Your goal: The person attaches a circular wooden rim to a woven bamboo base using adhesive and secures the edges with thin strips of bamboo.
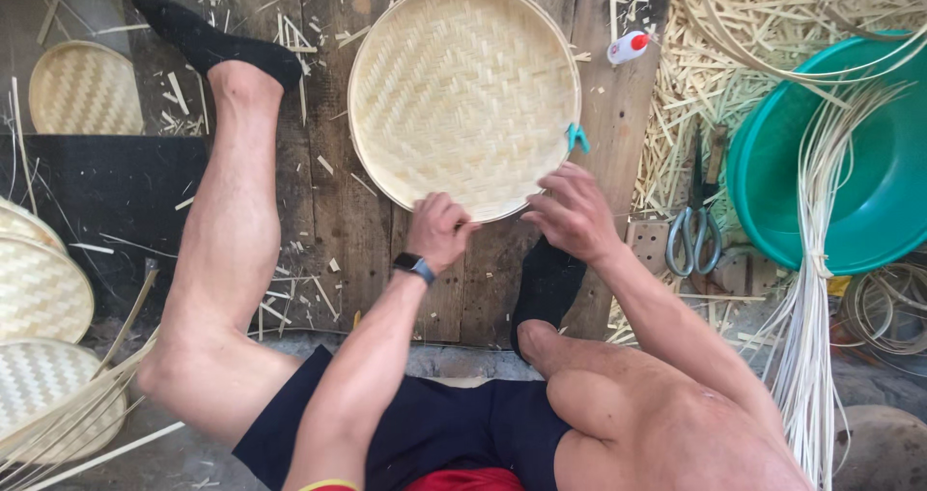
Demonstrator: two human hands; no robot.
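Both hands pinch the near rim of the round woven bamboo tray [463, 95] on the plank floor [333, 211]: left hand [439, 228] at 6 o'clock, right hand [572, 211] at 5, steel scissors [695, 235] further right.

Woven tray [463, 85] lies on the plank floor [328, 211], between the legs. Left hand [439, 228] and right hand [575, 211] at its near rim. Clip [577, 138] on its right rim. Scissors [697, 230] right of tray, basin [869, 211] further right. Stacked trays [39, 288] far left.
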